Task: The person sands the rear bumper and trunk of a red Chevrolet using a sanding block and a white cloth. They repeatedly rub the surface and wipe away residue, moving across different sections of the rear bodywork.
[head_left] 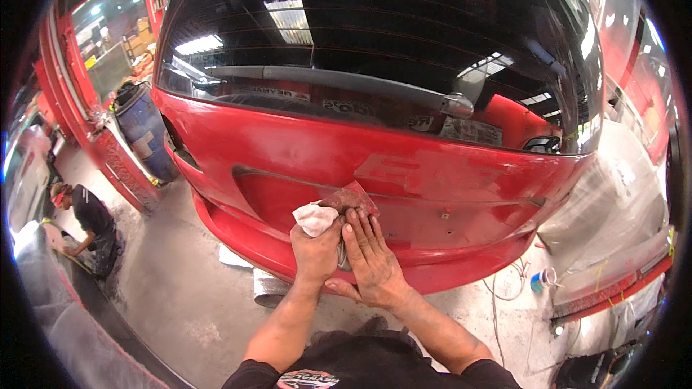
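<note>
1. A thin, dark reddish-brown sheet (351, 197) lies against the recessed middle of a red painted tailgate (295, 144), one corner pointing up. It looks light and bendable, perhaps rough-faced; it should handle best under flat, even pressure, since a pinch at the corner could crease it.

2. A crumpled white cloth (315, 219) sits just left of the sheet. It seems soft, limp and nearly weightless, so bunching it in the palm is the surest hold.

3. The left hand (316, 253) is curled round the cloth, whose top bulges out above the fist; how tightly it squeezes, I cannot tell.

4. The right hand (371, 263) has its long fingers straight and close together, laid over the sheet's lower part, with the thumb spread toward the left wrist. Something grey shows between the hands, too hidden to identify.

5. Above the tailgate is a dark, reflective rear window (360, 36) with a long wiper (346, 81).

6. Farther out, a blue drum (146, 133) stands at left, a co-worker in dark clothing (94, 220) crouches below it, and a blue-and-white container (542, 279) is on the floor at right.
</note>
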A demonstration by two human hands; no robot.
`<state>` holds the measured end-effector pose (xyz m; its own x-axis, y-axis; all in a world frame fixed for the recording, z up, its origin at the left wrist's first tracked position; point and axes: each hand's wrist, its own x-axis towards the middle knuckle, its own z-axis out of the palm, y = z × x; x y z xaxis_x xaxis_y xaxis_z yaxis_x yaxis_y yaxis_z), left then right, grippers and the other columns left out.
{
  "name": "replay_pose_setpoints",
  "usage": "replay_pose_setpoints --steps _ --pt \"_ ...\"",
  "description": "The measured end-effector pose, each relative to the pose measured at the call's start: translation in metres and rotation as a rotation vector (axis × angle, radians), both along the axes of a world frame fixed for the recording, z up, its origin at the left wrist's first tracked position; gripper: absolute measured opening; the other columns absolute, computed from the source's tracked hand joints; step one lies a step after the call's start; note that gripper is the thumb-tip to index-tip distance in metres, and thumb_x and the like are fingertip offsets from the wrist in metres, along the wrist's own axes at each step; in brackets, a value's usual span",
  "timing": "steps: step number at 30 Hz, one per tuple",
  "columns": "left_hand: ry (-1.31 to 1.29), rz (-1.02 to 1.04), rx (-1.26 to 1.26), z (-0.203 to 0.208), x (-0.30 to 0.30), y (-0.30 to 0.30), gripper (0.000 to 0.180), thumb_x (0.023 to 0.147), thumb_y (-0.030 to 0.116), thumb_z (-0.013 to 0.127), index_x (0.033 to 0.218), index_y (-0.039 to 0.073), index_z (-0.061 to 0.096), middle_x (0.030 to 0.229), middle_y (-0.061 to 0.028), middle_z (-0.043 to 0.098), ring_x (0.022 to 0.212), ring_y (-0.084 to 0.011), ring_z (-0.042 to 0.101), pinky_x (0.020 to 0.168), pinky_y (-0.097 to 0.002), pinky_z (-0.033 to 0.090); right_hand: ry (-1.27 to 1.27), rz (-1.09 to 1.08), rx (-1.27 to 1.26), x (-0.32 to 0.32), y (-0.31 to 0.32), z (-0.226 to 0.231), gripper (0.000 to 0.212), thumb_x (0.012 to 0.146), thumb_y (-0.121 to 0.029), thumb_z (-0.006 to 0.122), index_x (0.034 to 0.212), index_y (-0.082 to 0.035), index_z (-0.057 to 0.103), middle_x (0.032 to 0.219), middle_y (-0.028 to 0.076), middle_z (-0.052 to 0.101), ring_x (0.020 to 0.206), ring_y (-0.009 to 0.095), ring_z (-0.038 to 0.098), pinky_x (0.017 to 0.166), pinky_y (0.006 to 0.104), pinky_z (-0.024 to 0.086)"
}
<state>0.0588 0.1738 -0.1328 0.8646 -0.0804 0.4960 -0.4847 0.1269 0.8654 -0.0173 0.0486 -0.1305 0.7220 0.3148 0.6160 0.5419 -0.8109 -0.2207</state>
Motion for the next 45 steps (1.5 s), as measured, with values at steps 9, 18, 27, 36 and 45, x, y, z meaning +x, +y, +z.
replay_pose_setpoints --steps 9,18,27,36,45 --pt "0.317 0.137 -0.201 0.011 -0.017 -0.041 0.007 0.085 -0.005 0.064 0.086 0.002 0.065 0.083 0.0007 0.066 0.074 -0.0088 0.060 0.065 -0.0259 0.048 -0.042 0.171 -0.032 0.018 -0.052 -0.010 0.104 0.085 -0.061 0.059 0.151 0.005 0.014 0.155 0.031 0.020 0.144 0.046 0.022 0.118 0.0554 0.018" --pt "0.394 0.196 -0.222 0.012 -0.018 -0.050 0.009 0.082 -0.003 0.071 0.088 0.002 0.067 0.082 -0.0016 0.067 0.074 -0.0111 0.063 0.065 -0.0259 0.051 -0.078 0.100 0.035 0.018 -0.051 -0.029 0.097 0.088 -0.063 0.054 0.149 0.006 0.023 0.153 0.030 0.029 0.144 0.044 0.026 0.118 0.0536 0.014" --pt "0.480 0.165 -0.303 0.002 -0.015 -0.049 0.027 0.077 -0.003 0.078 0.099 0.000 0.064 0.085 -0.0022 0.066 0.077 -0.0111 0.062 0.069 -0.0274 0.052 -0.079 0.074 0.049 0.017 -0.055 -0.038 0.090 0.089 -0.064 0.051 0.145 0.005 0.035 0.149 0.029 0.037 0.143 0.044 0.029 0.117 0.0546 0.016" --pt "0.485 0.157 -0.346 0.003 -0.025 -0.056 0.027 0.076 -0.001 0.079 0.098 -0.001 0.063 0.087 -0.0035 0.065 0.075 -0.0142 0.062 0.068 -0.0297 0.052 -0.509 0.197 0.177 -0.017 -0.093 -0.029 0.050 0.087 -0.052 0.060 0.123 -0.018 0.056 0.122 0.004 0.064 0.117 0.024 0.051 0.099 0.0465 0.035" --pt "0.359 0.162 -0.183 0.004 -0.033 -0.068 0.020 0.080 0.011 0.079 0.094 0.001 0.069 0.087 -0.0057 0.065 0.079 -0.0198 0.063 0.071 -0.0355 0.052 -0.267 0.011 0.166 -0.044 -0.120 -0.026 0.051 0.086 -0.052 0.062 0.121 -0.016 0.059 0.130 0.008 0.058 0.126 0.029 0.043 0.104 0.0474 0.032"
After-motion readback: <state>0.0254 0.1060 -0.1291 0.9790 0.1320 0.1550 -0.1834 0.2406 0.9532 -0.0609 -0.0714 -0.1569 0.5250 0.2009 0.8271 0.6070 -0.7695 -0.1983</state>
